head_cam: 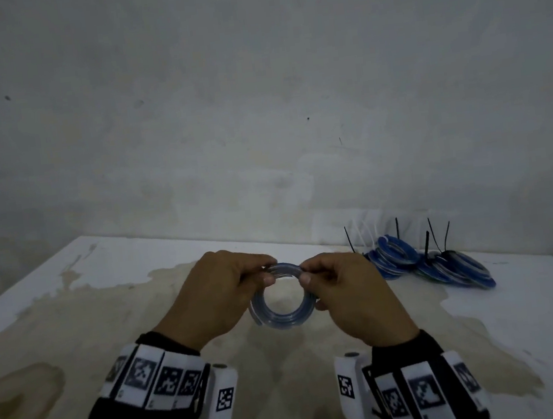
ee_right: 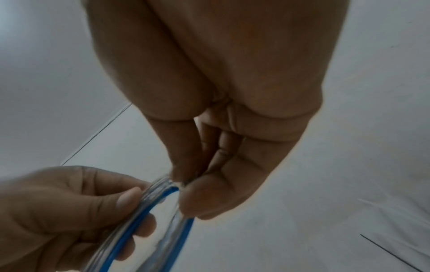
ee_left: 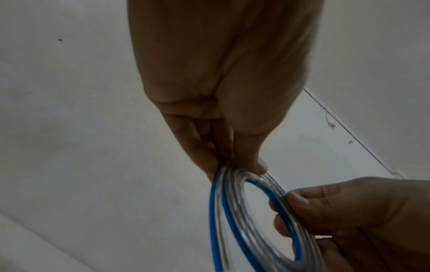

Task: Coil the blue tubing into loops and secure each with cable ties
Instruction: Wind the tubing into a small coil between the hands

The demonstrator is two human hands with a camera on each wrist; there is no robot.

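A small coil of blue and clear tubing (head_cam: 282, 317) hangs in the air above the table, held up between both hands. My left hand (head_cam: 223, 286) pinches the coil's upper left part, thumb against fingers. My right hand (head_cam: 337, 286) pinches its upper right part. In the left wrist view the tubing (ee_left: 229, 208) runs as several stacked turns from my left hand (ee_left: 235, 165) down to the right hand (ee_left: 344, 213). The right wrist view has my right hand (ee_right: 186, 184) pinching the tubing (ee_right: 151, 208), with the left hand (ee_right: 69, 208) curled round its other side. No cable tie shows on this coil.
A pile of several blue coils (head_cam: 429, 264) with black and white cable tie tails sticking up lies at the table's back right, near the wall. The white table (head_cam: 110, 331) is stained brown in the middle. A pale wall (head_cam: 256, 108) stands behind.
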